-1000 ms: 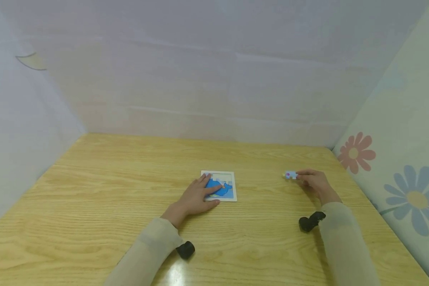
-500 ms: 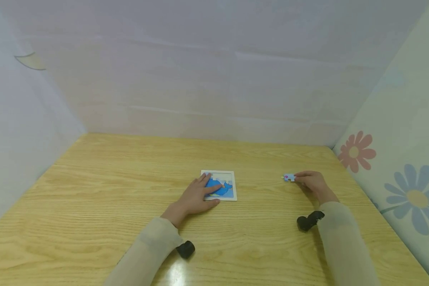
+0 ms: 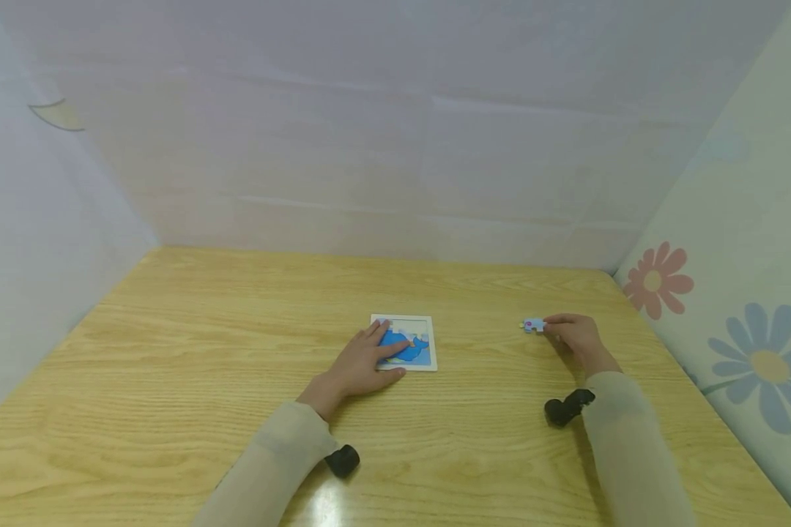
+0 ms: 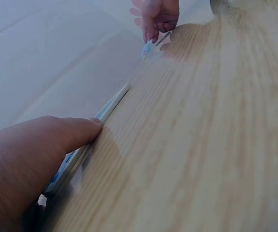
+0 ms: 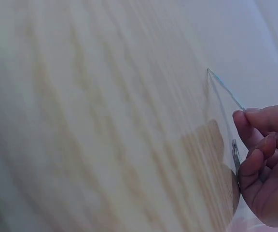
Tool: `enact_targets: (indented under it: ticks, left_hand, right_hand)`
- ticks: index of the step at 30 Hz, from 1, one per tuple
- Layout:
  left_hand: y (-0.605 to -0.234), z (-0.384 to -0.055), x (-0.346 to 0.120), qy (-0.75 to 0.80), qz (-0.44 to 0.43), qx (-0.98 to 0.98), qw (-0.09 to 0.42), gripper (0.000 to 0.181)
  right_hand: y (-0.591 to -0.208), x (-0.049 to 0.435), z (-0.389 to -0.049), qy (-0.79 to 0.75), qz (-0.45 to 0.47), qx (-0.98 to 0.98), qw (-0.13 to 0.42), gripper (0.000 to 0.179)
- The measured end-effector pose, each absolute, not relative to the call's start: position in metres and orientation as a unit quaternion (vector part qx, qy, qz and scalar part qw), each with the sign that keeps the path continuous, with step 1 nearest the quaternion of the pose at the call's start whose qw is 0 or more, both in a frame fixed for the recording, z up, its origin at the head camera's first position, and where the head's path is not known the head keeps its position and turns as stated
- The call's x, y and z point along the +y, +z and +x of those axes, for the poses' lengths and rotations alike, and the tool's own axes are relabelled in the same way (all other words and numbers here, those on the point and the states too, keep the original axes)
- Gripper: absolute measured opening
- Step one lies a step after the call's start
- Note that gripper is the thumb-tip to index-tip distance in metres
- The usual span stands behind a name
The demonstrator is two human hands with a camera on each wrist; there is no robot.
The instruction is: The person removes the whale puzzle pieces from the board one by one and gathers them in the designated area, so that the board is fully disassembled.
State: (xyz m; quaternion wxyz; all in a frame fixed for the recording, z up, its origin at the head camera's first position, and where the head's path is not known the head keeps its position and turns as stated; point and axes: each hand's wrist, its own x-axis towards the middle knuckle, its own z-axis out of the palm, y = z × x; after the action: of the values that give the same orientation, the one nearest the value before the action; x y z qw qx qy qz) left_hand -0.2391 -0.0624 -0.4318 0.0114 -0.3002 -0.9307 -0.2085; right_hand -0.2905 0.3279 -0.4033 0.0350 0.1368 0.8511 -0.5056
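Observation:
My left hand (image 3: 362, 364) lies with spread fingers over the left part of a white-framed puzzle board (image 3: 433, 351) with a blue whale picture. In the left wrist view its thumb (image 4: 81, 131) rests at the board's near edge. The upper part of the tray shows a pale bare area, and the hand hides part of the left side. Off to the right, my right hand (image 3: 578, 337) pinches a light blue puzzle piece (image 3: 534, 325) with a pink mark between thumb and fingers. The right wrist view shows that puzzle piece (image 5: 226, 89) edge-on, tilted, one end close to the tabletop.
A thin greyish thing (image 5: 235, 153) lies by the right hand's curled fingers; its kind is unclear. The wooden table (image 3: 250, 293) meets a pale cloth wall (image 3: 369, 146) at the back and a flower-printed one (image 3: 732, 256) on the right. Black cameras (image 3: 343, 461) sit on both wrists.
The right hand, with the puzzle piece, has shifted slightly left, and the piece has turned a little. My left hand stays in place on the puzzle board.

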Motion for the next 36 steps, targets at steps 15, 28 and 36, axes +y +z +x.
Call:
enact_targets:
  ticks: [15, 28, 36]
  left_hand:
    - [-0.432, -0.24, -0.062, -0.202, -0.301, -0.932, 0.012, 0.053]
    - [-0.432, -0.239, -0.062, -0.208, -0.298, -0.931, 0.013, 0.052]
    - [-0.431, -0.239, -0.062, -0.209, -0.297, -0.932, 0.011, 0.052]
  right_hand:
    - [-0.405, 0.328, -0.292, -0.481, 0.146, 0.864, 0.019, 0.036]
    - [-0.402, 0.325, -0.29, -0.483, 0.132, 0.865, 0.025, 0.035]
    - [-0.395, 0.323, -0.285, -0.488, 0.117, 0.865, 0.026, 0.036]
